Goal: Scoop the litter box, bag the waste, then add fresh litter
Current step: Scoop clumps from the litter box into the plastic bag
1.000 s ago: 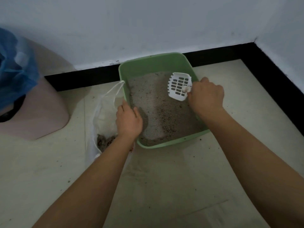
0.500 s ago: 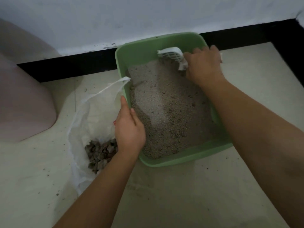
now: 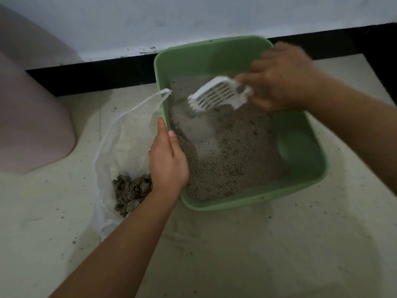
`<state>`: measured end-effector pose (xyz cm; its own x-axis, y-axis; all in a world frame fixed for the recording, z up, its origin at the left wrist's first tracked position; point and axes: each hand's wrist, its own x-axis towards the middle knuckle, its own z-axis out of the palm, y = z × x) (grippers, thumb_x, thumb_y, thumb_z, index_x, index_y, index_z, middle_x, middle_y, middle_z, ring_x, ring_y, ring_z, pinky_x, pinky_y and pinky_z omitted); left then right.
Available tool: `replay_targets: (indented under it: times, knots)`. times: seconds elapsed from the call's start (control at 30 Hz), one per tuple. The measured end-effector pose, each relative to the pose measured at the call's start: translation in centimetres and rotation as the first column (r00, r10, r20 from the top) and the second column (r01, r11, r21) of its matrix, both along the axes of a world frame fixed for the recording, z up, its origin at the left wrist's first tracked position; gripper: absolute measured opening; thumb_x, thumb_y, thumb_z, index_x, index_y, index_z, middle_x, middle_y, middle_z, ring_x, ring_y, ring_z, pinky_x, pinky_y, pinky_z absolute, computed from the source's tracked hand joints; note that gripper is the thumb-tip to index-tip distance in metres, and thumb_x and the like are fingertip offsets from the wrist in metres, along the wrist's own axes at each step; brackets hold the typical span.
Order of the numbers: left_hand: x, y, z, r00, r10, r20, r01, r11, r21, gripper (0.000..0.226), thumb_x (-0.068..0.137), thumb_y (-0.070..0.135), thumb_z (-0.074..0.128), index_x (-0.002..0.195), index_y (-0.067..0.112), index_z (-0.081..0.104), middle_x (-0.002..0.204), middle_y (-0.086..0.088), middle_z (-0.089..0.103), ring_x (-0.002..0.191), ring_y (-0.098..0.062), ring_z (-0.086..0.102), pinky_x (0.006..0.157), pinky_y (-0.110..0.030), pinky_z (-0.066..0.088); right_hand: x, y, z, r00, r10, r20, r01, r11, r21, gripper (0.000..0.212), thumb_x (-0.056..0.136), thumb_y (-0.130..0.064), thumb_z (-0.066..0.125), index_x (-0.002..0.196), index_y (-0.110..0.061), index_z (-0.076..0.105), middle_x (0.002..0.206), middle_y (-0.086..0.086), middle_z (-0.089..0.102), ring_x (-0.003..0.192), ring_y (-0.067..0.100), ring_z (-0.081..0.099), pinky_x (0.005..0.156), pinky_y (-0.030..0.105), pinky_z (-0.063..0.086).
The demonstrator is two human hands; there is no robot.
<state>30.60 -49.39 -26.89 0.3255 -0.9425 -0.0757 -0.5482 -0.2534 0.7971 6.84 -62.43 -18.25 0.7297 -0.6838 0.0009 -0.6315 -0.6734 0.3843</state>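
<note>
A green litter box (image 3: 253,200) sits on the floor by the wall, holding grey litter (image 3: 225,155) with bare green bottom showing at its right. My right hand (image 3: 283,76) grips the handle of a white slotted scoop (image 3: 214,95), whose toothed front edge points left and down over the litter's far part. My left hand (image 3: 167,160) rests on the box's left rim, pinching the edge of a white plastic bag (image 3: 120,134) against it. The bag lies open left of the box, with dark waste clumps (image 3: 131,192) at its bottom.
A pink rounded container (image 3: 32,117) stands at the far left. A black skirting strip (image 3: 96,76) runs along the white wall behind the box. Loose litter grains speckle the pale floor (image 3: 257,254).
My right hand has brought the scoop from the box's far edge toward the near left, above the litter, and tilted it. The view has closed in. My left hand stays on the rim.
</note>
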Motion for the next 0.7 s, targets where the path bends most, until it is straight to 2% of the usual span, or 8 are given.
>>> replay_targets:
  times: [0.07, 0.13, 0.23, 0.33, 0.4, 0.47, 0.57, 0.7]
  knots:
    - [0.1, 0.0, 0.0, 1.0, -0.005, 0.018, 0.005, 1.0, -0.003, 0.051, 0.107, 0.032, 0.028, 0.155, 0.017, 0.02, 0.144, -0.007, 0.05, 0.127, -0.025, 0.049, 0.111, -0.03, 0.032, -2.1, -0.5, 1.2, 0.98, -0.188, -0.06, 0.182, 0.978, -0.102, 0.058, 0.091, -0.053, 0.038, 0.132, -0.016, 0.056, 0.085, 0.015, 0.066, 0.076, 0.026, 0.061, 0.077, 0.036, 0.042]
    - [0.1, 0.1, 0.1, 1.0, -0.003, 0.03, 0.003, 1.0, -0.001, 0.052, 0.107, 0.033, 0.027, 0.155, 0.016, 0.02, 0.144, -0.007, 0.05, 0.13, -0.023, 0.047, 0.107, -0.022, 0.029, -3.3, -0.7, 1.6, 0.907, -0.4, -0.131, 0.365, 0.903, -0.226, 0.063, 0.089, -0.061, 0.033, 0.125, -0.016, 0.059, 0.071, 0.013, 0.059, 0.066, 0.025, 0.057, 0.072, 0.035, 0.041]
    - [-0.1, 0.2, 0.6, 1.0, -0.001, 0.021, 0.001, 1.0, -0.004, 0.052, 0.107, 0.033, 0.027, 0.155, 0.015, 0.022, 0.119, 0.004, 0.058, 0.115, 0.002, 0.045, 0.091, -0.009, 0.025, -3.2, -0.3, 0.6, 0.783, -0.556, -0.279, 0.468, 0.822, -0.325, 0.059, 0.088, -0.069, 0.03, 0.105, -0.023, 0.064, 0.055, 0.006, 0.051, 0.048, 0.02, 0.048, 0.063, 0.03, 0.032]
    - [-0.1, 0.2, 0.7, 1.0, 0.012, 0.012, -0.012, 1.0, -0.009, 0.05, 0.108, 0.03, 0.027, 0.154, 0.012, 0.023, 0.081, 0.027, 0.035, 0.082, 0.025, 0.043, 0.072, 0.004, 0.025, -2.4, -0.3, -0.6, 0.761, -0.541, -0.358, 0.415, 0.83, -0.372, 0.059, 0.089, -0.068, 0.028, 0.089, -0.021, 0.064, 0.052, 0.007, 0.052, 0.047, 0.021, 0.05, 0.063, 0.031, 0.03]
    - [-0.2, 0.3, 0.8, 1.0, 0.019, -0.005, -0.019, 1.0, -0.015, 0.05, 0.108, 0.029, 0.027, 0.154, 0.011, 0.024, 0.082, 0.028, 0.036, 0.101, 0.01, 0.044, 0.072, 0.001, 0.023, -1.9, -0.1, -0.8, 0.797, -0.516, -0.312, 0.398, 0.839, -0.371, 0.056, 0.09, -0.067, 0.028, 0.088, -0.022, 0.061, 0.054, 0.006, 0.053, 0.052, 0.02, 0.053, 0.068, 0.033, 0.032]
    - [-0.2, 0.3, 1.0, 1.0, 0.013, -0.018, -0.014, 1.0, -0.026, 0.049, 0.108, 0.029, 0.027, 0.154, 0.011, 0.024, 0.098, 0.012, 0.059, 0.109, 0.002, 0.038, 0.075, -0.005, 0.023, -1.1, 0.4, -0.8, 0.869, -0.426, -0.253, 0.335, 0.881, -0.335, 0.049, 0.092, -0.065, 0.031, 0.094, -0.025, 0.06, 0.057, 0.002, 0.052, 0.056, 0.017, 0.053, 0.073, 0.033, 0.033]
    - [-0.3, 0.3, 1.2, 1.0, 0.007, -0.011, -0.007, 1.0, 0.004, 0.05, 0.108, 0.03, 0.026, 0.154, 0.012, 0.024, 0.078, 0.024, 0.037, 0.071, 0.037, 0.036, 0.076, -0.01, 0.026, 1.4, 2.2, -1.0, 0.914, -0.236, -0.329, 0.174, 0.963, -0.207, 0.043, 0.093, -0.06, 0.034, 0.093, -0.028, 0.061, 0.056, -0.005, 0.051, 0.055, 0.012, 0.05, 0.079, 0.032, 0.035]
    - [-0.3, 0.3, 1.2, 1.0, 0.011, -0.016, -0.01, 0.999, 0.031, 0.05, 0.108, 0.03, 0.026, 0.155, 0.013, 0.023, 0.074, 0.024, 0.024, 0.062, 0.039, 0.029, 0.075, -0.012, 0.027, 1.0, 4.0, 0.7, 0.915, -0.116, -0.387, 0.089, 0.992, -0.088, 0.055, 0.089, -0.063, 0.019, 0.097, -0.032, 0.065, 0.058, -0.01, 0.053, 0.058, 0.011, 0.052, 0.076, 0.029, 0.037]
